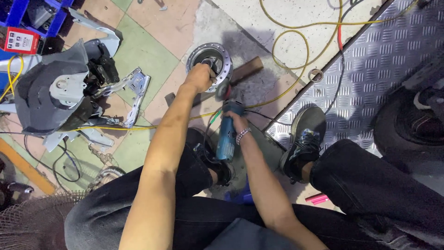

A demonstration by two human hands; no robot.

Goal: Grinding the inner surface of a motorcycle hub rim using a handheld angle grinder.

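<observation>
1. Dark trouser legs (pixel 360 185) fill the bottom of the head view, where a seated person leans over a tiled floor (pixel 152 51); one black shoe (pixel 303 139) rests on the edge of a ridged metal plate (pixel 384 60).
2. Left hand (pixel 200 78) is closed over the rim of a round silver wheel hub (pixel 209 58), which lies flat on a dusty grey patch of floor, holding it down.
3. Right hand (pixel 237 121), a chain bracelet at the wrist, is wrapped around the body of a blue-green angle grinder (pixel 226 139); its disc (pixel 224 90) meets the near edge of the hub just beside the left hand.
4. A brown block (pixel 247 69) lies touching the hub on its right side, and a yellow cable (pixel 291 46) loops across the floor behind.
5. Stripped grey scooter panels (pixel 60 92) sit well apart at left, with a fan grille (pixel 32 222) in the lower corner.
6. Judging by the contact, grinding on the hub is under way; grey dust around it suggests some material is already off, but how much of the rim remains to be worked cannot be told.
</observation>
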